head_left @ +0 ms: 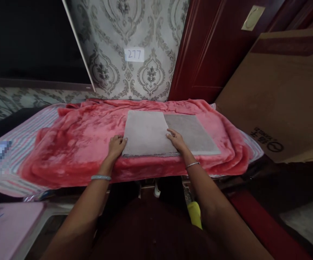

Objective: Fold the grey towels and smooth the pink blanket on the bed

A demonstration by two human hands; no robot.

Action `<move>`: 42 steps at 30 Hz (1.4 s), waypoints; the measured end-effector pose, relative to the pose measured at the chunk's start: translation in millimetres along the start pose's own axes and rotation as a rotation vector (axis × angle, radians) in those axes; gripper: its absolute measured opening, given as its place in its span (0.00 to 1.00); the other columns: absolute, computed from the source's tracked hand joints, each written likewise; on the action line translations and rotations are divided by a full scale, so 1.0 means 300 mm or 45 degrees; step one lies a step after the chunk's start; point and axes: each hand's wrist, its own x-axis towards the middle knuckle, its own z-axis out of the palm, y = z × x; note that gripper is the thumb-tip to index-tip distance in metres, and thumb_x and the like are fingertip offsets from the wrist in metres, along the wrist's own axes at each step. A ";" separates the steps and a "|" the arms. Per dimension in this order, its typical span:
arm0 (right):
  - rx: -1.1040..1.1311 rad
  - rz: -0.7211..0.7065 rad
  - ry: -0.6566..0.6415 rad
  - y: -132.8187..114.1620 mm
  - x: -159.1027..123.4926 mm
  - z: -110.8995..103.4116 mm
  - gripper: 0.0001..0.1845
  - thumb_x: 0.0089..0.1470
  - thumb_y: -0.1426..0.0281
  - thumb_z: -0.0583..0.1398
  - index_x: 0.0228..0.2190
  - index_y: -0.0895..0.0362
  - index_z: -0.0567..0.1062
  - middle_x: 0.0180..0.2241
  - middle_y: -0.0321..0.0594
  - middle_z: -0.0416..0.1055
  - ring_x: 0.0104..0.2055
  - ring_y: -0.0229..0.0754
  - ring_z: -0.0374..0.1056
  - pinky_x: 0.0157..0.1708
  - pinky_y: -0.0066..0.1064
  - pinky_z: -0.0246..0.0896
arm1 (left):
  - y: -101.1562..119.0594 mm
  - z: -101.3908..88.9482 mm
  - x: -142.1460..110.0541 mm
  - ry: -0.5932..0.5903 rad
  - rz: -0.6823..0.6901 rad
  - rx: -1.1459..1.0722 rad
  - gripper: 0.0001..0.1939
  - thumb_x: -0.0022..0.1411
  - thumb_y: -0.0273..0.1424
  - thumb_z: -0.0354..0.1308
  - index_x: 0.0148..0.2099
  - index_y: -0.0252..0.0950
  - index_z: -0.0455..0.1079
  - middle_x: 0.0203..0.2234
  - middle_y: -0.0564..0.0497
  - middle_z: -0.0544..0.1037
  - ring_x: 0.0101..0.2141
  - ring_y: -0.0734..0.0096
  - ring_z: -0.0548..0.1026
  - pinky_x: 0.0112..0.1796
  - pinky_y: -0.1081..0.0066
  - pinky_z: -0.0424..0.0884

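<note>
On a rumpled pink blanket there's a gray cloth, left hand at its left edge, right hand where the paler part meets the darker, fingers kinda narrow on both, can't tell if they're actually pinching.

A long counter is draped in a striped cloth, which shows at both ends. Over it spreads a plush pinkish-red blanket, rumpled along the back and bunched at the right. On the blanket lies flat grey fabric, a lighter rectangle overlapping a darker one to its right.
</note>
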 end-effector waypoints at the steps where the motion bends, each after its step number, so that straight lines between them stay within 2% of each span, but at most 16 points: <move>1: -0.017 -0.003 -0.009 -0.004 -0.002 -0.005 0.28 0.54 0.64 0.59 0.56 0.59 0.74 0.54 0.45 0.75 0.51 0.45 0.71 0.54 0.37 0.64 | -0.001 0.000 0.000 0.003 0.002 0.001 0.20 0.61 0.45 0.52 0.30 0.37 0.78 0.46 0.40 0.77 0.48 0.47 0.71 0.51 0.52 0.67; 6: -0.163 0.001 -0.012 -0.016 -0.024 -0.016 0.29 0.51 0.69 0.62 0.56 0.56 0.74 0.52 0.43 0.77 0.47 0.46 0.72 0.56 0.40 0.64 | -0.007 0.000 0.004 0.010 0.006 0.000 0.20 0.61 0.45 0.52 0.28 0.38 0.77 0.44 0.42 0.77 0.47 0.51 0.71 0.51 0.55 0.68; 11: -0.455 -0.010 -0.001 -0.048 -0.057 -0.013 0.27 0.56 0.70 0.60 0.58 0.54 0.73 0.54 0.43 0.75 0.51 0.47 0.72 0.55 0.38 0.64 | -0.002 -0.008 0.001 -0.016 -0.003 0.016 0.20 0.60 0.44 0.51 0.29 0.37 0.77 0.45 0.43 0.77 0.48 0.52 0.71 0.51 0.56 0.68; 19: -0.843 0.165 -0.118 -0.169 -0.115 -0.006 0.29 0.64 0.66 0.54 0.65 0.56 0.64 0.52 0.48 0.76 0.52 0.50 0.73 0.52 0.38 0.65 | 0.023 -0.028 -0.015 -0.039 -0.015 0.051 0.20 0.61 0.43 0.50 0.31 0.36 0.78 0.47 0.42 0.77 0.49 0.53 0.72 0.52 0.56 0.68; 25: -0.912 0.204 -0.210 -0.190 -0.122 0.002 0.29 0.66 0.66 0.51 0.66 0.56 0.61 0.54 0.48 0.75 0.54 0.50 0.72 0.52 0.36 0.63 | 0.032 -0.049 -0.022 -0.003 0.020 0.039 0.21 0.61 0.44 0.48 0.30 0.37 0.78 0.45 0.42 0.79 0.47 0.53 0.74 0.50 0.56 0.71; 30: -0.969 0.116 -0.320 -0.190 -0.079 -0.026 0.27 0.64 0.68 0.53 0.63 0.58 0.66 0.55 0.49 0.74 0.56 0.50 0.70 0.54 0.35 0.62 | -0.007 -0.038 -0.029 0.031 0.050 -0.032 0.22 0.59 0.47 0.48 0.29 0.39 0.77 0.42 0.43 0.80 0.45 0.54 0.75 0.50 0.55 0.71; 33: -1.075 -0.014 -0.283 -0.220 -0.026 -0.017 0.25 0.63 0.68 0.54 0.60 0.58 0.70 0.59 0.53 0.70 0.60 0.52 0.65 0.58 0.38 0.58 | -0.035 -0.033 -0.016 0.062 0.029 -0.128 0.21 0.58 0.48 0.49 0.27 0.39 0.75 0.39 0.44 0.80 0.42 0.55 0.76 0.48 0.55 0.73; 36: -1.068 -0.168 -0.224 -0.266 0.049 0.041 0.30 0.64 0.65 0.55 0.65 0.58 0.63 0.69 0.52 0.55 0.69 0.53 0.51 0.65 0.41 0.48 | -0.014 -0.050 0.037 0.171 -0.008 -0.190 0.21 0.58 0.47 0.51 0.37 0.37 0.76 0.39 0.42 0.80 0.43 0.55 0.77 0.48 0.56 0.74; 38: -1.032 -0.200 -0.230 -0.284 0.098 0.093 0.34 0.65 0.62 0.54 0.68 0.57 0.57 0.72 0.49 0.45 0.73 0.52 0.42 0.67 0.45 0.42 | 0.037 -0.057 0.085 0.237 0.065 -0.111 0.25 0.60 0.46 0.52 0.49 0.34 0.75 0.49 0.39 0.78 0.53 0.52 0.74 0.55 0.54 0.70; 40: -1.007 -0.208 -0.283 -0.277 0.133 0.138 0.35 0.66 0.59 0.52 0.70 0.55 0.52 0.73 0.46 0.39 0.74 0.51 0.36 0.68 0.49 0.37 | 0.106 -0.046 0.123 0.170 0.204 0.037 0.29 0.62 0.44 0.52 0.60 0.31 0.70 0.61 0.36 0.70 0.62 0.51 0.66 0.61 0.52 0.62; 42: -0.997 -0.217 -0.369 -0.245 0.147 0.166 0.36 0.67 0.56 0.49 0.70 0.54 0.50 0.73 0.45 0.37 0.74 0.50 0.33 0.69 0.50 0.33 | 0.168 -0.013 0.133 -0.010 0.313 0.200 0.33 0.64 0.42 0.52 0.66 0.30 0.63 0.67 0.35 0.62 0.67 0.49 0.58 0.64 0.49 0.56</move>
